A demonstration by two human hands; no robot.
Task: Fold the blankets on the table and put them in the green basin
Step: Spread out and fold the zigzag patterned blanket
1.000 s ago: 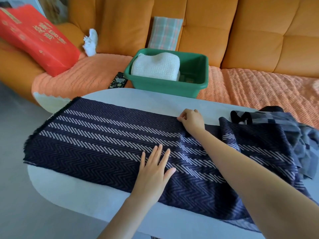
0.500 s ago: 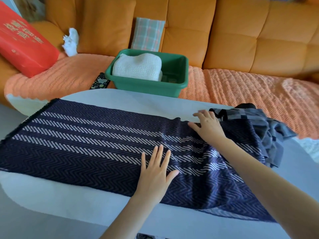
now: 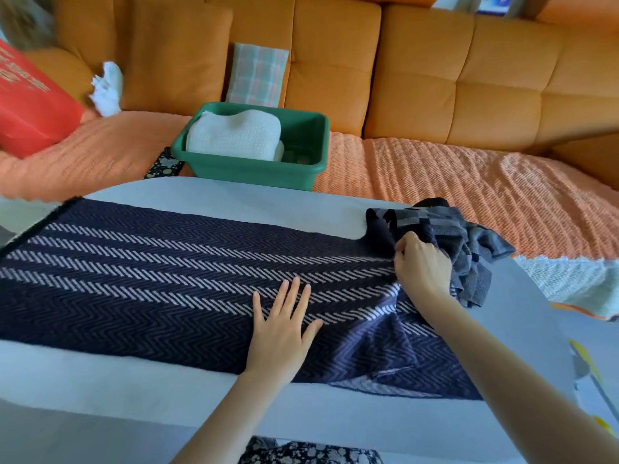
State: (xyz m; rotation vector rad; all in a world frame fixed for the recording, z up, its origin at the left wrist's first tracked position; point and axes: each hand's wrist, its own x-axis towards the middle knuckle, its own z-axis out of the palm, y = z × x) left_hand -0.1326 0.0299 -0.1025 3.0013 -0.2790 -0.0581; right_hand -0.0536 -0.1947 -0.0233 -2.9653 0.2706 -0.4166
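On the table [image 3: 234,202] I see the navy herringbone blanket [image 3: 167,279] spread flat and not yet folded. The left hand [image 3: 281,333] presses it with fingers straight and spread, and the right hand [image 3: 422,266] pinches its far right edge. The grey checked blanket [image 3: 469,236] lies crumpled beside it. One white blanket [image 3: 234,135] sits folded in the green basin [image 3: 254,169], so I judge two remain.

Striped blanket [image 3: 150,279] runs off the left edge, its right end bunched under the right grip [image 3: 422,266], whose fingertips are buried in folds beside the grey checked blanket [image 3: 469,236]; red bag [image 3: 30,105] cut by the left edge, lettering blurred; green basin [image 3: 254,169] floor mostly hidden behind the folded white blanket [image 3: 234,135].
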